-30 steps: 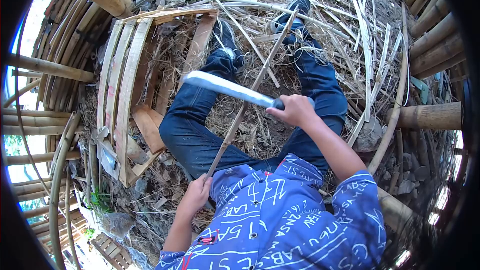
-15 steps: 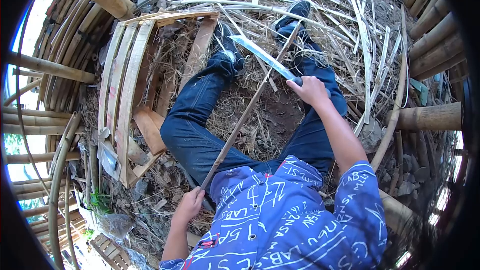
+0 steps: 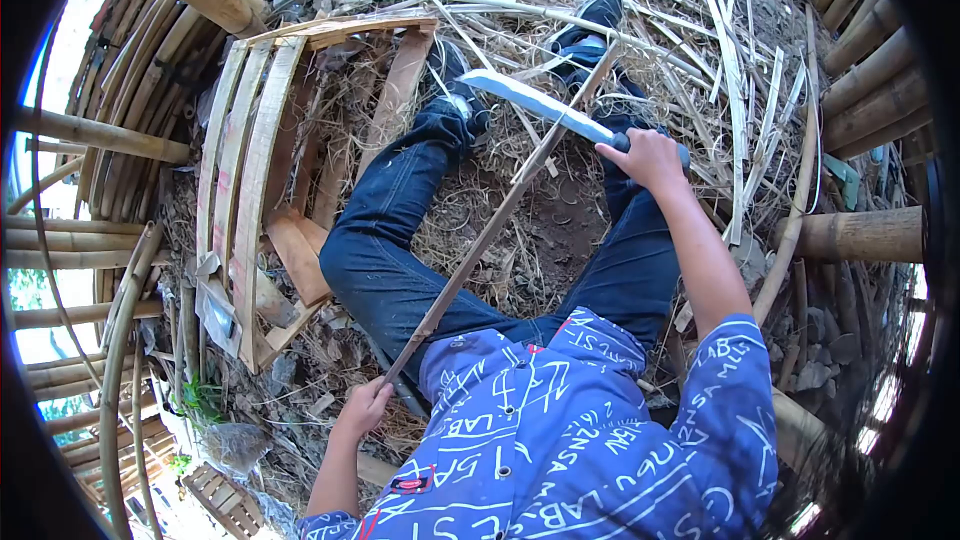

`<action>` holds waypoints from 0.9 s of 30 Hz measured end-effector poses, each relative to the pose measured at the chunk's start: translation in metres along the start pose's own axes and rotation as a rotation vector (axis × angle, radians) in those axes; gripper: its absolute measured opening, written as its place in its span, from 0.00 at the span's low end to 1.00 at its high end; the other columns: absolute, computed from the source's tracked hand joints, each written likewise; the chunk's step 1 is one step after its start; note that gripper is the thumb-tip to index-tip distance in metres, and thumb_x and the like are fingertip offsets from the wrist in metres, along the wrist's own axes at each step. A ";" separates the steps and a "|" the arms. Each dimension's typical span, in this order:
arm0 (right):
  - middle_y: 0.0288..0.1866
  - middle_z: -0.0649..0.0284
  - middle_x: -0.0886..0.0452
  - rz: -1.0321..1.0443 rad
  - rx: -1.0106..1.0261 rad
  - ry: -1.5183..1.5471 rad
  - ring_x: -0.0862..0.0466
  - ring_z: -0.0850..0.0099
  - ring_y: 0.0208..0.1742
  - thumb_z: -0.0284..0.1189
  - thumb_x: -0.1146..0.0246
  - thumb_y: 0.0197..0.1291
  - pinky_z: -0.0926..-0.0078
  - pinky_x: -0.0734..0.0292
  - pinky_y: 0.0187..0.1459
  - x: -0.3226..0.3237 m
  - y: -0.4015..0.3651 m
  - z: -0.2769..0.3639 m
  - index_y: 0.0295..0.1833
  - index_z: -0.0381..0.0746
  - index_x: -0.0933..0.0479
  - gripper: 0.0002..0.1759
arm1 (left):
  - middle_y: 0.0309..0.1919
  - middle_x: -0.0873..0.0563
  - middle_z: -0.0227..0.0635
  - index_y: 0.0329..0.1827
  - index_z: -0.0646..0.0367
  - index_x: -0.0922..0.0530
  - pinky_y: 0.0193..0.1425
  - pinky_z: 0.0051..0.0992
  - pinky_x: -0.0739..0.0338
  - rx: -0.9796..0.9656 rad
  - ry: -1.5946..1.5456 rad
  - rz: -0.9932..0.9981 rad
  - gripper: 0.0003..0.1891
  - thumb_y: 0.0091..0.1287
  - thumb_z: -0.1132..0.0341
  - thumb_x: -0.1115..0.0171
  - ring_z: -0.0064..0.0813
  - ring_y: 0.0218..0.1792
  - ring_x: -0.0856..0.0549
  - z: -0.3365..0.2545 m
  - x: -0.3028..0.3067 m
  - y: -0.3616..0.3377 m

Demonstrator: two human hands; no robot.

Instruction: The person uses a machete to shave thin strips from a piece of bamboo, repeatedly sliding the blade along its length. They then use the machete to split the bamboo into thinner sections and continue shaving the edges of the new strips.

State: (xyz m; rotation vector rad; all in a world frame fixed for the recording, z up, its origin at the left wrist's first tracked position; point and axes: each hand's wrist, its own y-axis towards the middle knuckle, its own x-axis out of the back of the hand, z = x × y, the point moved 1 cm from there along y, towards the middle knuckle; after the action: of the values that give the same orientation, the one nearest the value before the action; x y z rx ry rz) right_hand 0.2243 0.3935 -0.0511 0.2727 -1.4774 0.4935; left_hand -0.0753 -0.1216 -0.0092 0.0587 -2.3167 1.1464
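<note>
A person in a blue printed shirt [image 3: 560, 420] sits on the ground [image 3: 560, 225] among bamboo offcuts, working a long bamboo strip [image 3: 470, 260] with a machete [image 3: 530, 100]. Nearest the camera, the left hand [image 3: 362, 408] is closed around the strip's lower end, just beside the hip. From there the strip slants up and away between the legs, in dark jeans [image 3: 390, 230], its far end reaching the shoe [image 3: 592, 20] on the right foot. Farther out, the right hand [image 3: 648, 158] is clenched on the machete's dark handle above the right knee. The pale blade points left and lies across the upper part of the strip; whether its edge bites into the bamboo cannot be told from this view. To the person's left, a frame of curved wooden slats [image 3: 250, 170] lies on the earth beside the left leg. Split slivers [image 3: 730, 80] and dry shavings litter the ground beyond the feet, and thick bamboo poles [image 3: 860, 232] ring the working spot on both sides.
</note>
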 end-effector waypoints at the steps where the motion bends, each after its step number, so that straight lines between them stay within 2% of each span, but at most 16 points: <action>1: 0.30 0.51 0.15 -0.011 0.006 0.001 0.13 0.54 0.35 0.71 0.44 0.54 0.57 0.19 0.39 0.000 0.003 -0.004 0.31 0.36 0.18 0.42 | 0.22 0.23 0.42 0.46 0.65 0.22 0.35 0.34 0.28 0.013 -0.028 0.001 0.14 0.73 0.61 0.47 0.34 0.26 0.22 0.001 -0.001 0.000; 11: 0.29 0.50 0.15 -0.051 0.036 0.016 0.13 0.53 0.33 0.69 0.45 0.56 0.57 0.19 0.37 0.012 0.002 0.011 0.31 0.35 0.18 0.41 | 0.20 0.24 0.40 0.40 0.66 0.24 0.33 0.33 0.29 -0.035 -0.073 -0.057 0.12 0.72 0.64 0.48 0.30 0.24 0.24 0.006 -0.011 0.000; 18: 0.27 0.49 0.16 -0.091 0.025 0.071 0.13 0.53 0.33 0.68 0.43 0.55 0.56 0.19 0.37 0.029 -0.018 0.019 0.31 0.34 0.19 0.41 | 0.19 0.25 0.40 0.37 0.66 0.25 0.30 0.34 0.30 -0.017 -0.097 -0.048 0.11 0.72 0.65 0.47 0.31 0.22 0.26 0.021 -0.023 -0.005; 21: 0.26 0.48 0.17 -0.050 0.095 0.121 0.14 0.52 0.30 0.69 0.42 0.53 0.55 0.19 0.36 0.025 -0.029 0.027 0.30 0.37 0.18 0.41 | 0.18 0.26 0.42 0.36 0.66 0.25 0.30 0.35 0.30 -0.053 -0.117 -0.056 0.12 0.72 0.65 0.47 0.33 0.21 0.28 0.011 -0.028 0.000; 23: 0.26 0.49 0.16 0.054 0.139 0.086 0.14 0.51 0.30 0.70 0.42 0.53 0.55 0.19 0.36 0.029 -0.043 0.047 0.29 0.38 0.18 0.40 | 0.18 0.26 0.44 0.37 0.67 0.24 0.29 0.35 0.30 -0.114 -0.119 -0.088 0.12 0.72 0.64 0.46 0.37 0.20 0.26 0.000 -0.030 0.010; 27: 0.28 0.49 0.16 0.189 0.185 0.135 0.14 0.51 0.32 0.70 0.43 0.53 0.54 0.19 0.37 0.025 -0.057 0.063 0.29 0.38 0.19 0.40 | 0.18 0.26 0.47 0.38 0.67 0.24 0.29 0.36 0.30 -0.097 -0.075 -0.068 0.13 0.72 0.64 0.46 0.40 0.20 0.24 -0.006 -0.026 0.011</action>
State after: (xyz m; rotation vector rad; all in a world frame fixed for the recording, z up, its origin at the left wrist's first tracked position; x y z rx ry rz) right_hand 0.1964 0.3179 -0.0136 0.2406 -1.3333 0.7883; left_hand -0.0538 -0.1154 -0.0274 0.1457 -2.4138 1.0137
